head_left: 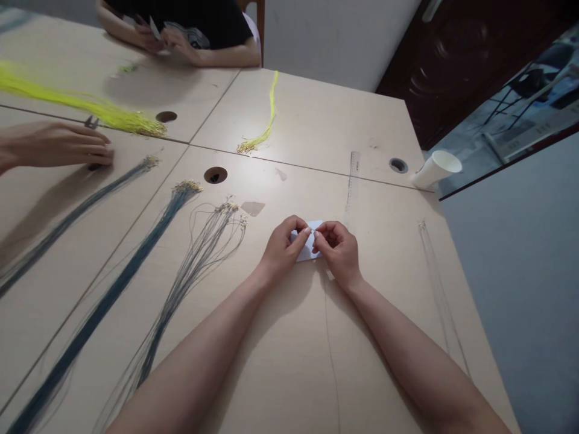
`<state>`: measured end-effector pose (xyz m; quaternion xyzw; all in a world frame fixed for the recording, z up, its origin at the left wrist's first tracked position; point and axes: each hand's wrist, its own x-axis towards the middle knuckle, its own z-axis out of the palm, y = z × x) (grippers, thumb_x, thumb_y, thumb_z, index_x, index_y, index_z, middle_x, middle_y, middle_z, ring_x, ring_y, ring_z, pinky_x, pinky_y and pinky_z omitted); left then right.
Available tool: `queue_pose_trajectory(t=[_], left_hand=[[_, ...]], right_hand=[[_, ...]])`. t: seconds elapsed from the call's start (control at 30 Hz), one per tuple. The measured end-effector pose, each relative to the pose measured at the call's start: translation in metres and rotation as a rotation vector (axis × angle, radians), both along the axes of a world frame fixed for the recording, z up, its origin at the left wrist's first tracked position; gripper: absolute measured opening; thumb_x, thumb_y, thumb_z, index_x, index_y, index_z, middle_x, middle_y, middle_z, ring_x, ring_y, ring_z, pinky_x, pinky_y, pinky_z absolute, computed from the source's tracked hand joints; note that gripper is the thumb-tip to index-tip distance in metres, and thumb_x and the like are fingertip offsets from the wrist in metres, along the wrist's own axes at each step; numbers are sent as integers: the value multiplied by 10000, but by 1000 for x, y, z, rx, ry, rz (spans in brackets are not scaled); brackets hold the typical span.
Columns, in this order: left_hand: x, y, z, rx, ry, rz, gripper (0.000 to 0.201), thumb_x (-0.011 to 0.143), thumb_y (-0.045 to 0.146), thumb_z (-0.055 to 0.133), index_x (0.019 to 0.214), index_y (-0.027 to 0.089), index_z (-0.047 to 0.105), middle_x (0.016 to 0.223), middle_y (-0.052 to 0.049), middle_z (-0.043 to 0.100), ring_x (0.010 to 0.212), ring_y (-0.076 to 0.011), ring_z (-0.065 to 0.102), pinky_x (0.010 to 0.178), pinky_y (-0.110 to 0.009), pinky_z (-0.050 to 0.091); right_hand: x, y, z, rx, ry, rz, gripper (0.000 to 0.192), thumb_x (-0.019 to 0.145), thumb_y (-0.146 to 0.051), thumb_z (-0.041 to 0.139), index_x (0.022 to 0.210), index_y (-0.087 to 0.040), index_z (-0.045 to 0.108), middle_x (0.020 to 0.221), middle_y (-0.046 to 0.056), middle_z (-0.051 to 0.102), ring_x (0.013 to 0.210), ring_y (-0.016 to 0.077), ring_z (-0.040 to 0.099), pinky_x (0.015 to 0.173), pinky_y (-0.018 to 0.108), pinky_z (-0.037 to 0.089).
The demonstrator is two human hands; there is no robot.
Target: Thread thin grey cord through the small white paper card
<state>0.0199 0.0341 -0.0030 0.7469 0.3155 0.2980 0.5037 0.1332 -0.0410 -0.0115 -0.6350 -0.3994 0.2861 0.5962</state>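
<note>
Just below the middle of the frame, the left hand (284,246) and the right hand (337,246) meet fingertip to fingertip over a small white card (309,248), both pinched narrow on it and, it seems, on the end of a thin grey cord (332,349) that trails from the card down toward the bottom edge between the forearms. Whether the cord's clasp is already seated on the card is hidden behind the fingers. The main risk here, as I judge it, is the fine cord slipping out of the pinch, since it is very thin and its tail lies loose on the table (289,120) where a forearm could drag it. A hard squeeze could also crease or tear the light card. To the left, the fanned bundle of grey cords (199,253) lies near the left forearm, and a sweep of that arm could tangle or scatter it; the blue cord bundle (136,259) further left is less exposed. A few loose cords (436,283) lie at the right, close to the table's edge, and might slide off. The paper cup (435,169) lying tipped at the upper right and another person's hand (58,144) at the left edge are well apart.
</note>
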Motion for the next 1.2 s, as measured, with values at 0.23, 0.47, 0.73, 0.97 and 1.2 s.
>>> queue_pose_trajectory(t=[0.23, 0.47, 0.73, 0.97, 1.2], left_hand=[[-1, 1, 1, -32, -4, -12, 196, 827, 336, 472, 740, 163, 497, 673, 23, 478, 573, -84, 386, 533, -221, 317], [-1, 2, 1, -62, -13, -35, 207, 828, 350, 460, 753, 161, 500, 691, 14, 487, 602, -96, 410, 551, -225, 334], [-1, 3, -1, -90, -38, -52, 188, 827, 331, 469, 753, 161, 499, 686, 19, 481, 600, -92, 414, 550, -220, 330], [-1, 2, -1, -99, -41, -49, 187, 823, 334, 471, 754, 162, 501, 682, 21, 478, 596, -92, 413, 551, -223, 334], [-1, 2, -1, -93, -36, -59, 187, 823, 329, 470, 759, 157, 504, 693, 17, 488, 605, -91, 416, 550, -220, 329]], right_hand=[[0, 0, 1, 1, 21, 13, 75, 749, -257, 571, 764, -193, 536, 570, -45, 552, 474, 99, 552, 480, 232, 462], [0, 0, 0, 10, 13, 17, 76, 743, -261, 572, 760, -194, 541, 555, -48, 547, 465, 99, 548, 473, 229, 460], [0, 0, -1, 20, -24, 8, 62, 745, -251, 573, 754, -194, 551, 550, -48, 543, 461, 99, 546, 465, 223, 444], [1, 0, -1, 8, -33, 10, 52, 747, -241, 569, 755, -195, 546, 557, -49, 538, 462, 98, 547, 465, 221, 440], [1, 0, -2, 13, -65, 8, 28, 746, -211, 562, 751, -193, 541, 550, -52, 531, 464, 97, 541, 458, 214, 420]])
